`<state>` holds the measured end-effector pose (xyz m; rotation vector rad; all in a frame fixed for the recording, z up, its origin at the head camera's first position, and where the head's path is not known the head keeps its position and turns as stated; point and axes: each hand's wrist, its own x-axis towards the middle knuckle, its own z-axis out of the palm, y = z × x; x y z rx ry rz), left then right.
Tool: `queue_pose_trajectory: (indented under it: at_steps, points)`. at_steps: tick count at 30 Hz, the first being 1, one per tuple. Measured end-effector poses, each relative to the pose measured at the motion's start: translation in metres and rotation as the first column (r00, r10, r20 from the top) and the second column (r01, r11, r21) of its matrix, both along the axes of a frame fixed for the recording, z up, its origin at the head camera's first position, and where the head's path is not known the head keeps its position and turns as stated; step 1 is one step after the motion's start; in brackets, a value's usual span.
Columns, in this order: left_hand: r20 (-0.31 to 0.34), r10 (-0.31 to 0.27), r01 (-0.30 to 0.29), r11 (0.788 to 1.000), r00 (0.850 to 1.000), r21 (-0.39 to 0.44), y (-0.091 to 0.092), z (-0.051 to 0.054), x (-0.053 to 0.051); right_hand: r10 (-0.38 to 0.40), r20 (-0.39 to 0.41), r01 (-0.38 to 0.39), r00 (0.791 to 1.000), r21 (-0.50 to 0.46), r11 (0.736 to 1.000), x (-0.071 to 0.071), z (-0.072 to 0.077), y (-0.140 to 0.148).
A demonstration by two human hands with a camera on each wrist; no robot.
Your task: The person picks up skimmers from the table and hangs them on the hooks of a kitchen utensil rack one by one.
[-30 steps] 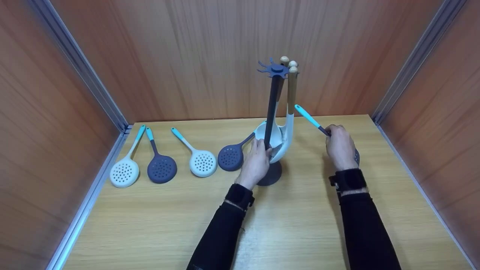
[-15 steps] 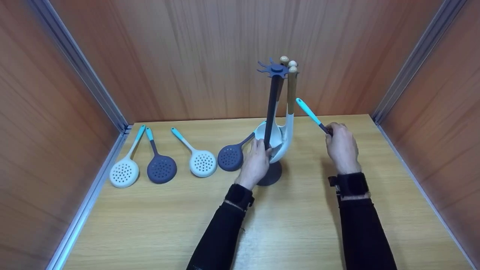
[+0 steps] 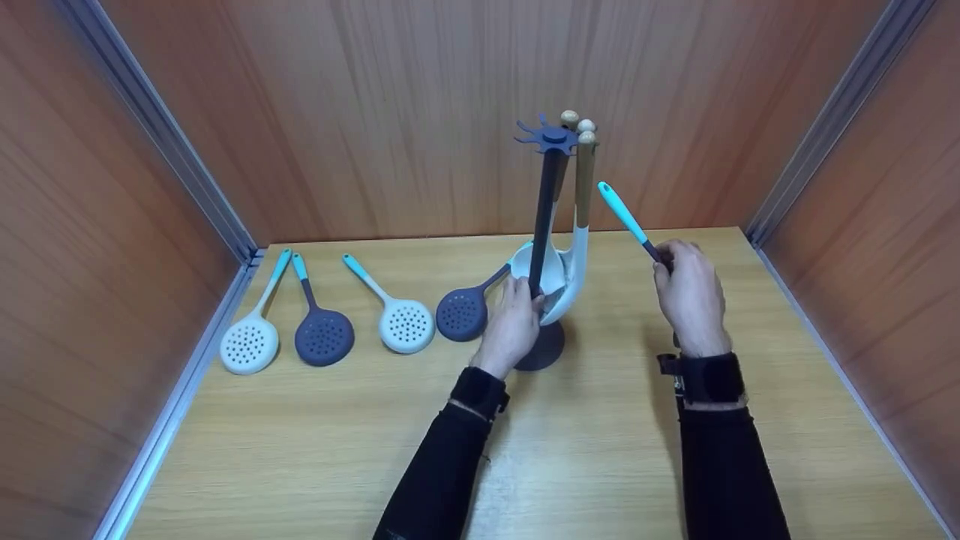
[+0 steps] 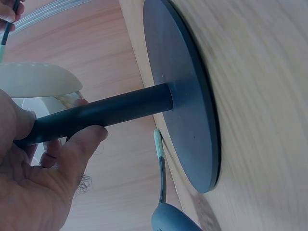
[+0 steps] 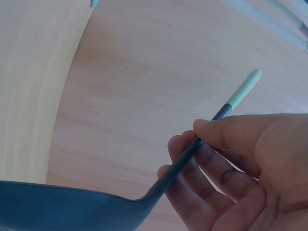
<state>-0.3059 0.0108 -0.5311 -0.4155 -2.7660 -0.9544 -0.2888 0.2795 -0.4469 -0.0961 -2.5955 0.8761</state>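
Gripping dark stand pole [image 4: 137,105] above its base [image 4: 187,130]: left hand [image 3: 510,326], thumb and fingers curled round. Right hand [image 3: 690,296] pinches dark utensil [image 5: 161,186] by its shaft, above table [image 3: 615,435]; turquoise handle end [image 3: 621,211] sticks out past fingertips, head [image 5: 72,207] on wrist side.

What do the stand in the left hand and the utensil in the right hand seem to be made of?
Dark stand with round base: satin, perhaps coated metal or plastic; its smooth pole shows only soft highlights.
Dark utensil with turquoise handle end: matte, probably silicone or plastic; its plain surfaces show no metallic glare.
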Motion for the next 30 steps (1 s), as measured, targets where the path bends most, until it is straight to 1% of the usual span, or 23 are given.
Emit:
queue_pose_trajectory:
  at_steps: [4, 9, 16, 20, 21, 24, 27, 28, 30]
  points:
    - [0.014, 0.003, -0.003, 1.000, 1.000, 0.002, 0.000, -0.001, -0.001, -0.003, 0.011, 0.003, 1.000, -0.006, 1.000, 0.003, 0.004, -0.001]
    - [0.011, 0.001, -0.001, 1.000, 1.000, 0.004, 0.001, -0.002, -0.002, -0.007, 0.010, 0.007, 1.000, -0.011, 1.000, 0.008, 0.010, -0.002]
    - [0.057, 0.016, -0.016, 1.000, 0.998, 0.004, 0.001, 0.000, -0.002, -0.002, -0.016, 0.002, 1.000, -0.024, 1.000, 0.015, 0.019, -0.003]
    - [0.067, 0.017, -0.017, 1.000, 0.998, 0.010, 0.001, 0.001, -0.002, -0.001, -0.024, 0.000, 1.000, -0.032, 1.000, 0.017, 0.022, -0.002]
    - [0.063, 0.016, -0.017, 1.000, 0.998, 0.013, 0.001, 0.001, -0.002, 0.000, -0.027, -0.001, 1.000, -0.033, 0.999, 0.018, 0.023, -0.001]
    - [0.014, 0.008, -0.008, 1.000, 1.000, 0.006, 0.001, 0.000, -0.002, 0.006, -0.043, -0.008, 0.999, -0.039, 0.999, 0.020, 0.026, 0.000]
    - [-0.018, 0.002, -0.002, 1.000, 1.000, 0.000, 0.001, -0.002, -0.002, 0.014, -0.057, -0.016, 0.998, -0.048, 0.999, 0.022, 0.029, 0.000]
    - [-0.022, 0.001, -0.001, 1.000, 1.000, -0.003, 0.001, -0.002, -0.002, 0.015, -0.060, -0.018, 0.998, -0.051, 0.999, 0.023, 0.030, 0.000]
    - [-0.002, 0.003, -0.003, 1.000, 1.000, 0.003, 0.000, -0.003, -0.003, 0.017, -0.060, -0.021, 0.998, -0.054, 0.998, 0.025, 0.031, 0.000]
